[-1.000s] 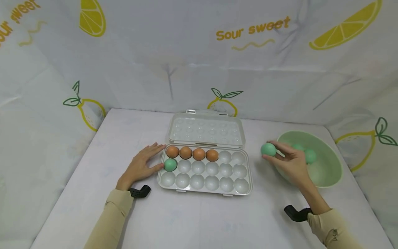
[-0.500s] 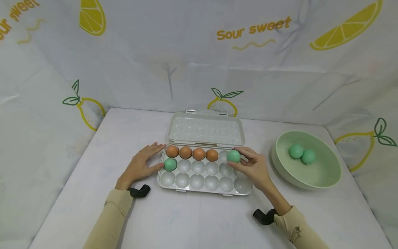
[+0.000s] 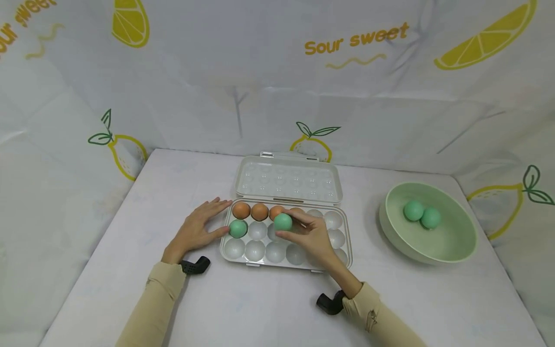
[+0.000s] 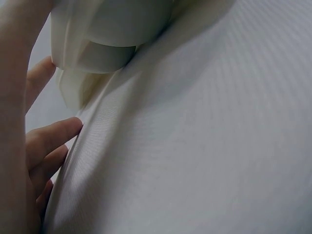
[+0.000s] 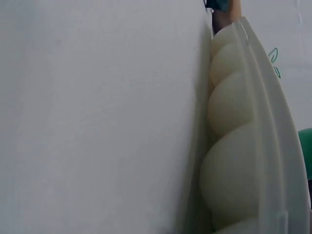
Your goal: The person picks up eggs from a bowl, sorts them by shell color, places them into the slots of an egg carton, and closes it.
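Observation:
A green egg (image 3: 283,222) is pinched between the thumb and fingers of my right hand (image 3: 310,234), just above the middle row of the white egg tray (image 3: 284,268). Several brown eggs (image 3: 259,212) fill the left part of the back row, the rightmost partly behind my right fingers. Another green egg (image 3: 237,229) sits in the leftmost cup of the middle row. My left hand (image 3: 198,230) rests against the tray's left end, fingers extended and thumb by that green egg. In the right wrist view, the held green egg (image 5: 306,152) shows at the right edge beyond the tray's side.
The tray's clear lid (image 3: 288,180) lies folded back behind it. A light green bowl (image 3: 451,246) with two green eggs (image 3: 422,214) in it stands to the right. A lemon-printed cloth (image 3: 195,96) hangs behind the white table (image 3: 243,308).
My right hand has carried the green egg left from beside the bowl, across the tray's right side, to above its middle. The left hand keeps its place.

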### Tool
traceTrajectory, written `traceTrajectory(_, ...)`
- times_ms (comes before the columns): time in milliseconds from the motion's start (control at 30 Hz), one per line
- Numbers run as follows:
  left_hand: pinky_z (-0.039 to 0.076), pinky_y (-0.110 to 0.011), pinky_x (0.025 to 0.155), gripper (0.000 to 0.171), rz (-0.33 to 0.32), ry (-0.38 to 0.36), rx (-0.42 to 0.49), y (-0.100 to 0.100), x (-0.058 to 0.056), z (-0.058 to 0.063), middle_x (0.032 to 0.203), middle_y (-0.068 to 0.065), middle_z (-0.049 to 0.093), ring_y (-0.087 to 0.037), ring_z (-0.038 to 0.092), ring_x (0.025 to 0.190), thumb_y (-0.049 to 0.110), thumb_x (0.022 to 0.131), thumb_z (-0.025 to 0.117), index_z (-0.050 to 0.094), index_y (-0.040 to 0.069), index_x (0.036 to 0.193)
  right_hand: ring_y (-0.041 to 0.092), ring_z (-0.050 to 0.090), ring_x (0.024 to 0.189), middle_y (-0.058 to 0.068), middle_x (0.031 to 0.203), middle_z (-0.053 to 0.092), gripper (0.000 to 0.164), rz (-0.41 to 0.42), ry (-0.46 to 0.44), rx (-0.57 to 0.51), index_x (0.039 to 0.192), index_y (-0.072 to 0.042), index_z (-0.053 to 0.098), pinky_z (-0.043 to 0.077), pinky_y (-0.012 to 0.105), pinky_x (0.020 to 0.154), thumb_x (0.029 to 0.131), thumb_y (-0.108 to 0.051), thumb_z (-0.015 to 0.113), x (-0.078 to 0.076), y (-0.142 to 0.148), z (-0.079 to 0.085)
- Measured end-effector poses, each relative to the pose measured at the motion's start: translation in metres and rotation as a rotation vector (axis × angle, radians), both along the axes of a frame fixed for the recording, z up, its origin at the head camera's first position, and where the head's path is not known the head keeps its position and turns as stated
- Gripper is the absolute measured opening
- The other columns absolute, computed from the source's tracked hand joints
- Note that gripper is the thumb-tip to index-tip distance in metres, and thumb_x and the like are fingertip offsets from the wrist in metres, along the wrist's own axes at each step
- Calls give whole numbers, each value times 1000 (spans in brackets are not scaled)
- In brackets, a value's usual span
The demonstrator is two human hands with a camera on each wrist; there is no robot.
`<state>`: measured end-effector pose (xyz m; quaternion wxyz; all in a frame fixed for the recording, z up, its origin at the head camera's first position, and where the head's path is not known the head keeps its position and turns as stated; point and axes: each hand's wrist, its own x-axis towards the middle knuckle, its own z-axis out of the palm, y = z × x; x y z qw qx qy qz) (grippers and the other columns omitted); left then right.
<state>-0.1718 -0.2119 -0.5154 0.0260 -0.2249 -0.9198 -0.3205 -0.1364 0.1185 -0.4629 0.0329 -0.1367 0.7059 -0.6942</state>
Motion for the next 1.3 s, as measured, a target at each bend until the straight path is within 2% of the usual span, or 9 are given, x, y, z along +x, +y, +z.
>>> traceTrajectory(200, 26, -55, 130, 72, 3, -6, -4, 0, 1, 1, 156, -7, 53, -36, 40, 151, 39, 89, 74, 48, 22, 154, 0, 69, 112, 36, 132, 61, 58, 53, 1, -44, 129, 16, 62, 57, 22, 102, 75, 13, 81, -1, -25, -4)
traceTrajectory(300, 26, -56, 129, 72, 4, -7, -4, 0, 1, 1, 156, -7, 53, -36, 40, 151, 39, 89, 75, 48, 21, 154, 0, 68, 110, 33, 131, 64, 55, 64, 0, -29, 127, 14, 64, 58, 21, 101, 75, 13, 82, -1, -34, -8)
traceTrajectory(433, 27, -56, 129, 72, 0, -10, -3, 1, 1, 1, 156, -7, 53, -36, 41, 151, 40, 89, 75, 48, 22, 154, 4, 70, 113, 23, 126, 71, 52, 49, 34, 81, 123, 6, 70, 58, 20, 101, 74, 4, 87, 0, -41, -12)
traceTrajectory(567, 27, -56, 129, 72, -2, -12, 0, 1, 1, 2, 156, -7, 52, -36, 40, 151, 40, 89, 75, 48, 22, 154, 15, 70, 115, 15, 119, 73, 49, 27, 101, 181, 118, 0, 75, 57, 22, 102, 72, -1, 91, -1, -44, -15)
traceTrajectory(800, 26, -56, 130, 72, 2, -21, 3, 0, 1, 2, 157, -5, 52, -36, 40, 152, 41, 90, 75, 47, 24, 154, 28, 71, 112, 13, 113, 77, 47, 21, 179, 264, 114, -1, 77, 59, 24, 101, 70, -4, 92, -4, -48, -15)
traceTrajectory(1067, 27, -57, 129, 72, 2, -6, 6, -1, 1, 1, 156, -5, 53, -37, 41, 151, 40, 89, 75, 48, 23, 154, 27, 74, 111, 11, 111, 79, 44, -8, 322, 416, 113, -2, 78, 61, 32, 100, 71, -7, 92, -4, -51, -18)
traceTrajectory(1300, 26, -55, 129, 72, 3, -11, 7, 0, 1, 1, 157, -4, 52, -35, 40, 151, 40, 89, 75, 48, 25, 154, 29, 74, 111, 15, 111, 78, 45, 26, 416, 467, 114, 4, 76, 62, 37, 99, 72, -5, 91, -4, -52, -16)
